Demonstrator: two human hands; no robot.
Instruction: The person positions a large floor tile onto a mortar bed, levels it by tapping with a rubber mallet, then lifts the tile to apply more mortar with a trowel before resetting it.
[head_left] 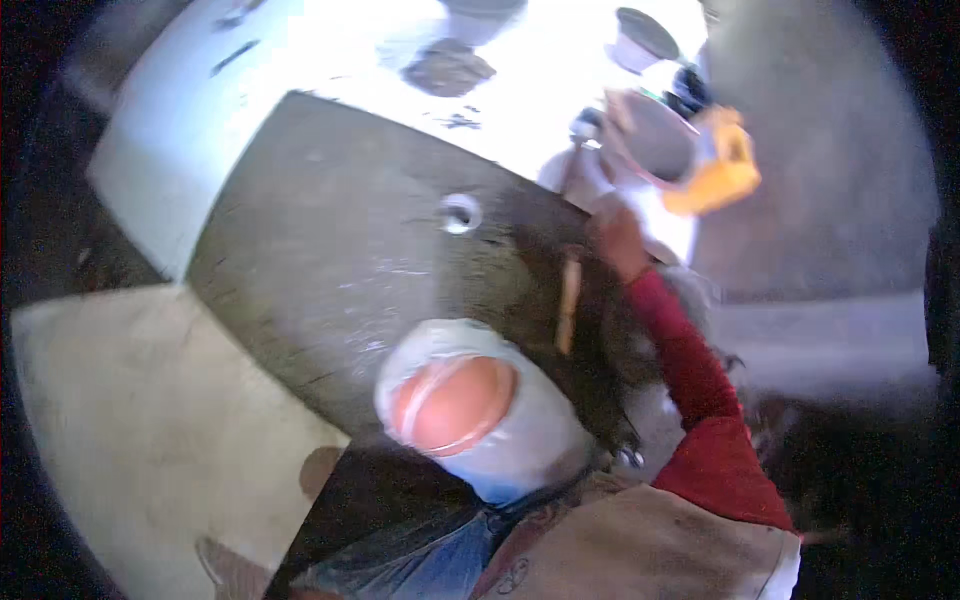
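Observation:
My right arm, in a red sleeve, reaches forward to the right. My right hand (617,240) is smeared by motion at the edge of the wet grey mortar (330,230); its fingers do not show clearly. Just beyond it stands a thin handled tool (577,165), and I cannot tell whether the hand grips it. A bucket (655,140) lies or leans close by, with a yellow object (722,170) against its right side. Nearer to me, a wooden-handled tool (568,305) rests on the mortar. My left hand is out of view.
A white pipe end (460,213) sits in the mortar. Pale tiles (130,400) border it at left and beyond. A mortar lump (447,68) and a grey-topped pail (645,38) are farther off. My bent knee (540,440), in pale trousers, juts over the near edge.

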